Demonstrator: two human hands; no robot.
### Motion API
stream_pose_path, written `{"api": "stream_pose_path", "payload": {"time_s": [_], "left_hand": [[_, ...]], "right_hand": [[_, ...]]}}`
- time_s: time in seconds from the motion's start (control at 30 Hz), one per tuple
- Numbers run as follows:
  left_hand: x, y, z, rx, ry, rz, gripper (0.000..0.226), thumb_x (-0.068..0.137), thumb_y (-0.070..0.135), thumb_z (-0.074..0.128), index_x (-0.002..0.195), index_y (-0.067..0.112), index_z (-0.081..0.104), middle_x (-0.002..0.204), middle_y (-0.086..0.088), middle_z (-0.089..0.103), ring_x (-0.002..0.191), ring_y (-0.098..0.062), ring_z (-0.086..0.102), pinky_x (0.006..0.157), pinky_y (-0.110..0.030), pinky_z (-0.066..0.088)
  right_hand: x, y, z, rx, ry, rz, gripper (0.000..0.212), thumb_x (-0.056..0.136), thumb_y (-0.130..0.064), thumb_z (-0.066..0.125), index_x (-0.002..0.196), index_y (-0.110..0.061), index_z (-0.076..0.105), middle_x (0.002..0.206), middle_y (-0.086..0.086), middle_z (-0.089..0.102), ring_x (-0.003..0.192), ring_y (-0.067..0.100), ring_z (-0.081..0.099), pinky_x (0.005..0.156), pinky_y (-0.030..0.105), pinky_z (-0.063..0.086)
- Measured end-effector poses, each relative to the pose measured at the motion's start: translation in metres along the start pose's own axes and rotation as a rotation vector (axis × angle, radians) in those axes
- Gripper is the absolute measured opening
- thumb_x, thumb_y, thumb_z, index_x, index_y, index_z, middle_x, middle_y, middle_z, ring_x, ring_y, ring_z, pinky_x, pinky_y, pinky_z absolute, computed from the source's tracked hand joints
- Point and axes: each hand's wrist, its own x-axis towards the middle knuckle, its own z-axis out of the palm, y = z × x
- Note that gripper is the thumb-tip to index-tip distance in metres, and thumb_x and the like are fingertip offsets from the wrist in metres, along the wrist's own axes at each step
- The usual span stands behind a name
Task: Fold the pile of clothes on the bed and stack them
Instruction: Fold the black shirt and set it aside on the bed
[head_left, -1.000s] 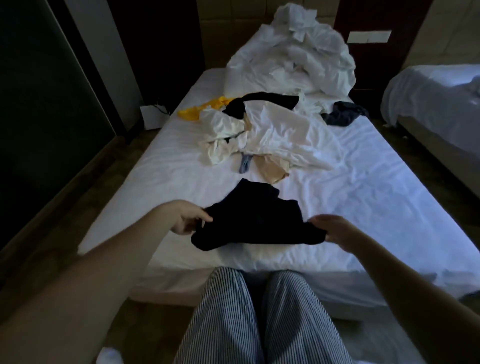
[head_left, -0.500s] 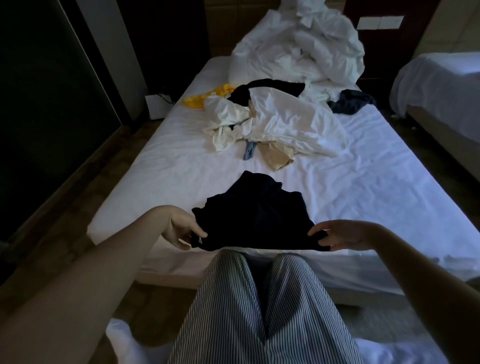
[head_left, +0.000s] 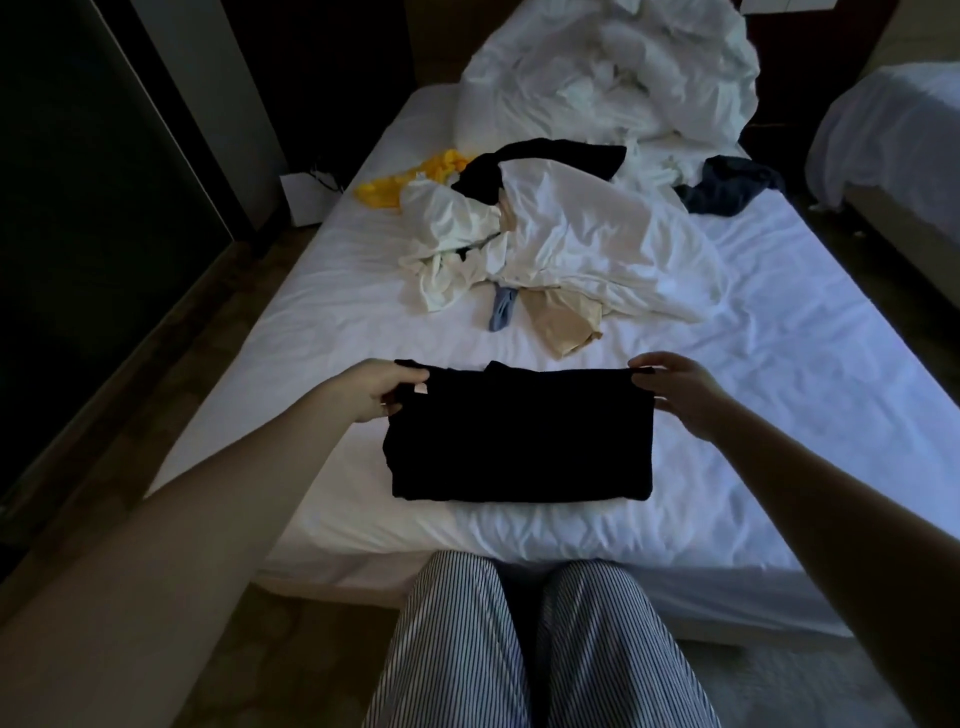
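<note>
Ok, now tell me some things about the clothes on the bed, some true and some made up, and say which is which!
1. The left hand and the right hand each pinch a far corner of the black garment. True.
2. The black garment lies on the floor. False: it lies on the bed, near its front edge.
3. A yellow cloth lies at the far left of the pile. True.
4. Everything in the pile is neatly folded. False: the pile is crumpled and unfolded.
5. The person wears plain red trousers. False: they wear striped trousers.
</note>
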Motion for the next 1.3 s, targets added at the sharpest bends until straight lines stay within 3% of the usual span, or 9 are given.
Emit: {"api": "stream_pose_path", "payload": {"time_s": [0.13, 0.3, 0.43, 0.57, 0.73, 0.83, 0.93, 1.13, 1.3], "left_hand": [[0.049, 0.029, 0.006, -0.101, 0.035, -0.036, 0.009, 0.09, 0.012, 0.062, 0.095, 0.006, 0.06, 0.08, -0.003, 0.057, 0.068, -0.015, 0.055, 0.041, -0.019, 0.046], [0.1, 0.027, 0.023, -0.201, 0.101, -0.023, 0.022, 0.091, 0.014, 0.061, 0.108, 0.001, 0.058, 0.087, -0.011, 0.057, 0.067, -0.018, 0.054, 0.059, -0.025, 0.045], [0.111, 0.006, 0.04, 0.091, 0.267, 0.114, 0.049, 0.089, 0.019, 0.063, 0.133, 0.005, 0.046, 0.124, -0.012, 0.054, 0.108, -0.027, 0.057, 0.088, -0.029, 0.043], [0.1, -0.023, 0.062, 0.595, 0.522, 0.563, 0.036, 0.091, 0.014, 0.05, 0.126, 0.005, 0.053, 0.131, -0.013, 0.052, 0.12, -0.03, 0.05, 0.1, -0.035, 0.037], [0.09, -0.051, 0.102, 1.267, 0.227, 1.182, 0.048, 0.087, 0.028, 0.038, 0.124, 0.011, 0.061, 0.132, -0.009, 0.058, 0.12, -0.026, 0.056, 0.1, -0.037, 0.032], [0.099, -0.066, 0.103, 1.477, 0.122, 0.835, 0.052, 0.098, 0.047, 0.023, 0.149, 0.034, 0.023, 0.158, 0.001, 0.019, 0.145, -0.024, 0.019, 0.117, -0.045, 0.012], [0.112, -0.073, 0.074, 1.364, 0.149, 0.402, 0.057, 0.096, 0.06, 0.014, 0.147, 0.046, -0.006, 0.159, 0.008, -0.014, 0.147, -0.016, -0.011, 0.114, -0.051, -0.009], [0.116, -0.063, 0.059, 1.075, 0.117, 0.335, 0.058, 0.097, 0.056, 0.028, 0.15, 0.037, 0.013, 0.159, 0.012, -0.006, 0.146, -0.008, -0.006, 0.113, -0.055, -0.007], [0.097, -0.061, 0.056, 0.682, 0.523, 0.247, 0.064, 0.085, 0.049, 0.059, 0.139, 0.027, 0.035, 0.152, 0.001, 0.02, 0.137, -0.029, 0.022, 0.105, -0.051, 0.023]], "right_hand": [[0.051, -0.008, 0.015, 0.003, 0.095, -0.01, 0.025, 0.086, 0.008, 0.054, 0.08, -0.015, 0.061, 0.07, 0.004, 0.058, 0.056, 0.01, 0.056, 0.057, 0.018, 0.044], [0.102, 0.008, 0.031, -0.005, 0.184, 0.041, 0.028, 0.087, 0.007, 0.052, 0.105, -0.013, 0.058, 0.064, 0.002, 0.059, 0.038, 0.0, 0.052, 0.044, 0.011, 0.043], [0.115, 0.029, 0.042, -0.306, 0.287, 0.111, 0.044, 0.088, -0.009, 0.051, 0.131, -0.011, 0.044, 0.104, 0.01, 0.059, 0.087, 0.021, 0.062, 0.08, 0.03, 0.048], [0.092, 0.04, 0.061, -0.803, 0.534, -0.278, 0.042, 0.084, -0.015, 0.041, 0.123, -0.007, 0.054, 0.125, 0.015, 0.056, 0.116, 0.036, 0.05, 0.1, 0.041, 0.033], [0.07, 0.079, 0.103, -1.206, -0.012, -0.784, 0.049, 0.085, -0.035, 0.035, 0.117, -0.014, 0.065, 0.125, 0.015, 0.061, 0.115, 0.032, 0.058, 0.097, 0.044, 0.044], [0.07, 0.097, 0.106, -1.355, -0.227, -0.443, 0.08, 0.077, -0.06, 0.0, 0.146, -0.032, 0.029, 0.157, 0.004, 0.017, 0.145, 0.025, 0.015, 0.117, 0.039, 0.008], [0.082, 0.103, 0.088, -1.386, -0.084, -0.235, 0.072, 0.08, -0.067, 0.002, 0.148, -0.041, 0.007, 0.159, -0.006, 0.002, 0.147, 0.022, -0.001, 0.116, 0.042, -0.002], [0.082, 0.093, 0.056, -1.261, 0.074, 0.064, 0.055, 0.098, -0.05, 0.02, 0.148, -0.039, 0.002, 0.159, -0.004, -0.006, 0.146, 0.027, -0.007, 0.116, 0.048, -0.003], [0.06, 0.087, 0.066, -0.784, 0.456, 0.076, 0.073, 0.09, -0.045, 0.05, 0.148, -0.016, 0.017, 0.154, 0.012, 0.02, 0.141, 0.03, 0.021, 0.112, 0.044, 0.02]]}}
